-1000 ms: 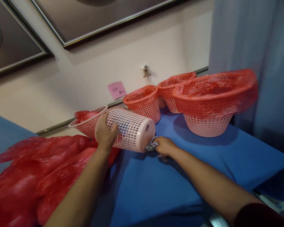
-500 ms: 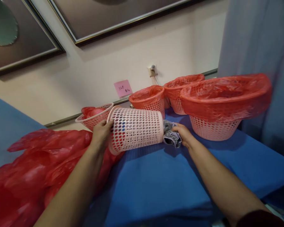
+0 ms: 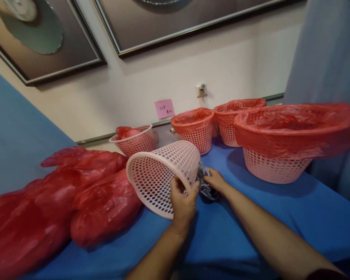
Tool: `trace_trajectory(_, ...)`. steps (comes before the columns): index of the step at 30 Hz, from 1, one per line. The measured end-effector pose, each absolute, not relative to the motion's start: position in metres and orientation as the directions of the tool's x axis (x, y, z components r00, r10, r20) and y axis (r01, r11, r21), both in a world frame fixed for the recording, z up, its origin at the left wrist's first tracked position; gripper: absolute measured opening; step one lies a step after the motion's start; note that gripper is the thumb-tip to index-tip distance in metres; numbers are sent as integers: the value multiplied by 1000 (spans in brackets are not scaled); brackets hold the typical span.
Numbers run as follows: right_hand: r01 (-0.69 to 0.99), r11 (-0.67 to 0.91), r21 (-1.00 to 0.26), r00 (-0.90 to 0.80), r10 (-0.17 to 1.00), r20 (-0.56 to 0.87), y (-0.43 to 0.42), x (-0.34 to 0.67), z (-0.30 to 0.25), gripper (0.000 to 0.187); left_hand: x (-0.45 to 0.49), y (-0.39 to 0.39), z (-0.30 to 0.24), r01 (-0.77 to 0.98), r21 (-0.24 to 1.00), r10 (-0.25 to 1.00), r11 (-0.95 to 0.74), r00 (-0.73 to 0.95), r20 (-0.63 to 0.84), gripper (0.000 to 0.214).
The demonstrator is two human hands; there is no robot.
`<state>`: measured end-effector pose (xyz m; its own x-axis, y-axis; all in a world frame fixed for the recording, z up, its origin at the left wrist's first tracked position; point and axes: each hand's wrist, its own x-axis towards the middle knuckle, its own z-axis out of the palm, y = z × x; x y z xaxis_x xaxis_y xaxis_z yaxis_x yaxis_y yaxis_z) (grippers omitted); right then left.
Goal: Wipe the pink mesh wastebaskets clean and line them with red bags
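A pink perforated plastic basket lies on its side on the blue cloth-covered table, its open mouth turned toward me and to the left. My left hand grips its lower side wall, fingers curled round it. My right hand is closed on a grey cloth pressed against the basket's bottom end. The cloth is partly hidden behind the basket and my fingers.
A heap of red plastic bags lies at the left. Along the wall stand a small pink basket with a red bag inside, two red-lined baskets, and a large lined basket at the right. A curtain hangs at far right.
My left hand moved from the basket's rim to its lower side, and the basket turned so its mouth faces me. My right hand stays at the bottom end with the cloth.
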<state>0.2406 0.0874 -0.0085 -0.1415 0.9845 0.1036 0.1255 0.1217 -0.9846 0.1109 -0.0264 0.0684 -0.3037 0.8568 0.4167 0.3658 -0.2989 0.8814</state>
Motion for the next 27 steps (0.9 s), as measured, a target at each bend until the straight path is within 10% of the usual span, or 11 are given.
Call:
trace_trajectory(6,-76,55,-996,-274,959,74,83,239,-11,37,99,-32,32,492,765,884,-415,22,466,68)
trace_trajectory(11,-122,-30,-992,-286,958,6,86,245,-11,41,35,-64,25,533,779,653,-330,-467,596,53)
trace_trajectory(15,-103,-47,-994,-326,945,-10,82,245,-14,41,-13,-72,28,176,960,582,-216,-767,271,50)
trace_trajectory(19,-80,-24,-997,-355,935,6,75,243,-14,41,-28,-66,25,-165,982,690,-88,-722,-59,19)
trace_trajectory(27,68,59,-996,-284,958,37,76,250,-2,53,-4,-63,14,-146,988,809,-59,-586,-38,39)
